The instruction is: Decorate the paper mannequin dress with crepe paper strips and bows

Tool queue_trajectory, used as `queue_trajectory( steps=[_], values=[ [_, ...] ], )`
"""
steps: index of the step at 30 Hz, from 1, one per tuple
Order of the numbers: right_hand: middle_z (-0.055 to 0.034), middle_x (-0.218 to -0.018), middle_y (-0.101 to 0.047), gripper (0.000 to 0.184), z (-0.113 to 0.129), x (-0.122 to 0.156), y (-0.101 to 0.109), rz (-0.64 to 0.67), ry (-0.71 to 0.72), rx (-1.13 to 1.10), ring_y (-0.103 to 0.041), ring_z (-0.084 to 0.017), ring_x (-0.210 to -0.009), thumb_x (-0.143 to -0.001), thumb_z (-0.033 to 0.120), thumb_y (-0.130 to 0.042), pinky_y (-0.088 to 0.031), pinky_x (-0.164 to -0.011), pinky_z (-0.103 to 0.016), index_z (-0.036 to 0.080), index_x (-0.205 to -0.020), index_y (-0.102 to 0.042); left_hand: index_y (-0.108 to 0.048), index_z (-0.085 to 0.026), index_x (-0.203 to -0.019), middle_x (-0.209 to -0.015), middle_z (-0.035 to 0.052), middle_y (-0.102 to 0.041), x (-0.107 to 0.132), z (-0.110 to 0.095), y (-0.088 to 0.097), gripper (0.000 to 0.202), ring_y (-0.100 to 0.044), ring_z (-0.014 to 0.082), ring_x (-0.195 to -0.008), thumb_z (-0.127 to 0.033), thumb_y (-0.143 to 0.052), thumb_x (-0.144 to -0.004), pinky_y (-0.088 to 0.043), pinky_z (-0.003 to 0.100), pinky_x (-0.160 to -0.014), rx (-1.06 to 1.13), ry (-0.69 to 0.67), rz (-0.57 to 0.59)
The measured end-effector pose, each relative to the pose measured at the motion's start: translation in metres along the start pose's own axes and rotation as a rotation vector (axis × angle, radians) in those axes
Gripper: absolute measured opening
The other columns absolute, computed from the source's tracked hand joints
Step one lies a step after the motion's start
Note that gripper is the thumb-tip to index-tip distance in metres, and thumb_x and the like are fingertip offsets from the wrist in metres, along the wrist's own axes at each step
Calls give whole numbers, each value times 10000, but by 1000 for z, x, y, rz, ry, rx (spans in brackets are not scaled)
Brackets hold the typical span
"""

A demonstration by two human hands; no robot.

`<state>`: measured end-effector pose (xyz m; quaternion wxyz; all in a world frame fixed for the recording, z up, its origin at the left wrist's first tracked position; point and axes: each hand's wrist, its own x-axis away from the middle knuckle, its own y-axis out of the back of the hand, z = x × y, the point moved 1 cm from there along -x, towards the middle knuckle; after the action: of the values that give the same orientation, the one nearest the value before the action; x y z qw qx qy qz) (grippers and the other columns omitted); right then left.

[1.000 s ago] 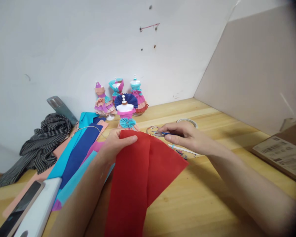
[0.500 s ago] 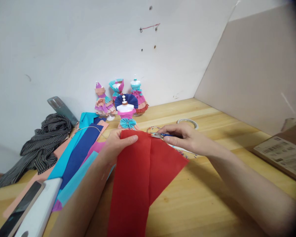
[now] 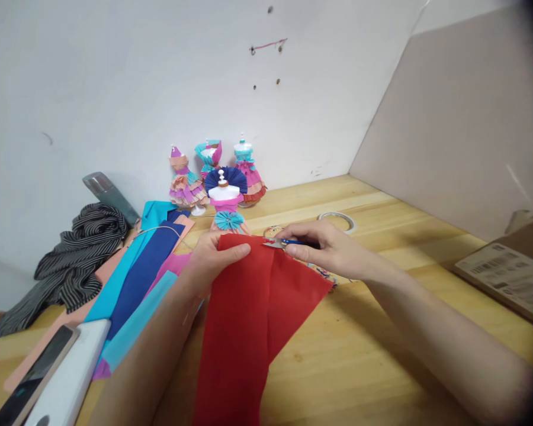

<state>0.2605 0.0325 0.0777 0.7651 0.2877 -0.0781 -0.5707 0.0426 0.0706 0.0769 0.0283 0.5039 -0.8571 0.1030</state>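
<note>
A folded red sheet [image 3: 253,307] hangs from its top edge over the wooden table [image 3: 373,349]. My left hand [image 3: 213,260] pinches that top edge at the left corner, thumb on the front. My right hand [image 3: 324,245] is closed round small blue-handled scissors [image 3: 281,242], whose blades point left and touch the red sheet's top edge at the fold.
Coloured sheets [image 3: 137,272] lie fanned at the left beside a striped cloth [image 3: 75,254] and a grey flask [image 3: 106,192]. Several small paper-dress mannequins [image 3: 222,186] stand by the wall. A tape ring [image 3: 337,219] lies behind my right hand. A phone on a white box [image 3: 53,378] sits bottom left, a cardboard parcel [image 3: 506,272] at right.
My right hand has moved left with the scissors, bringing the blades to the red sheet's top edge. My left hand has kept its hold.
</note>
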Motion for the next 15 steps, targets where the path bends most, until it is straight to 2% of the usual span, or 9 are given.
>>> queue_trajectory(
  steps=[4,9,15],
  values=[
    [-76,-904,-680,363,-1,-1,0,3,13,-17,-597,-191,-772,-850,433,-530,-466,-662,-292,123,-951,-690,-736,-121,-818,-745,63,-737,0,0,0,304,-670,176,-634,-326,-817,-609,-530,262,-607,3,-15,-9],
    [-47,-790,-649,331,0,-1,-3,-10,19,-31,-545,-147,-669,-844,405,-538,-417,-592,-261,121,-925,-688,-740,-124,-843,-725,62,-732,0,1,0,308,-668,185,-634,-330,-806,-623,-524,275,-614,-3,-19,0],
    [-59,-837,-682,324,0,-2,-8,-50,31,-50,-601,-188,-760,-834,416,-548,-461,-667,-286,136,-905,-695,-738,-122,-825,-709,59,-721,-2,2,3,311,-659,183,-619,-332,-815,-609,-517,278,-601,-4,-21,-16]
  ],
)
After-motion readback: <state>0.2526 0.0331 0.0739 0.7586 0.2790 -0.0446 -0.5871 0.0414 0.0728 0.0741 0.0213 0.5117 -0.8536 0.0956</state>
